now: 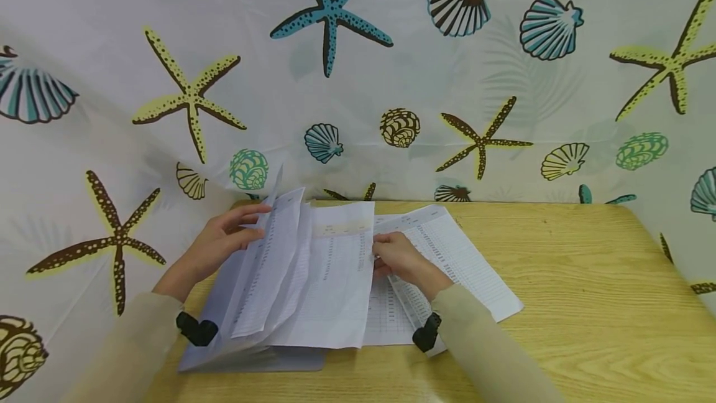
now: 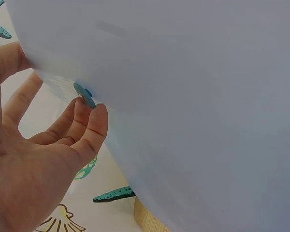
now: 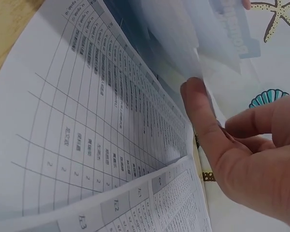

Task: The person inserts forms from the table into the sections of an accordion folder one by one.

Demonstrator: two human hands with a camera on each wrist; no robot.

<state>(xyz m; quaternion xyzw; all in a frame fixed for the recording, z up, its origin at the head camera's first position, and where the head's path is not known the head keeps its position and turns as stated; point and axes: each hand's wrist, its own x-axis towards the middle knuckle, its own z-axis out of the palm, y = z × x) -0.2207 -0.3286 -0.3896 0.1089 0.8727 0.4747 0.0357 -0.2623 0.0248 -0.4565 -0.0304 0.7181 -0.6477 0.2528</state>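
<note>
A pale blue, see-through plastic document folder (image 1: 296, 359) lies at the left of the table, its cover raised and several printed sheets (image 1: 271, 266) fanned upright inside. My left hand (image 1: 224, 235) holds the raised cover by its edge; in the left wrist view its fingers (image 2: 94, 128) are at a blue snap button (image 2: 84, 95). With thumb and fingers, my right hand (image 1: 399, 257) pinches the right edge of a printed sheet (image 1: 341, 285) that leans out of the folder. The right wrist view shows that hand (image 3: 261, 159) at the edge, beside pages of printed tables (image 3: 96, 111).
More printed sheets (image 1: 458, 260) lie overlapping on the wooden table (image 1: 587, 285), under and right of my right hand. A white cloth (image 1: 380, 79) with starfish and shells hangs behind the table and along its sides. Each wrist wears a black camera (image 1: 196, 329).
</note>
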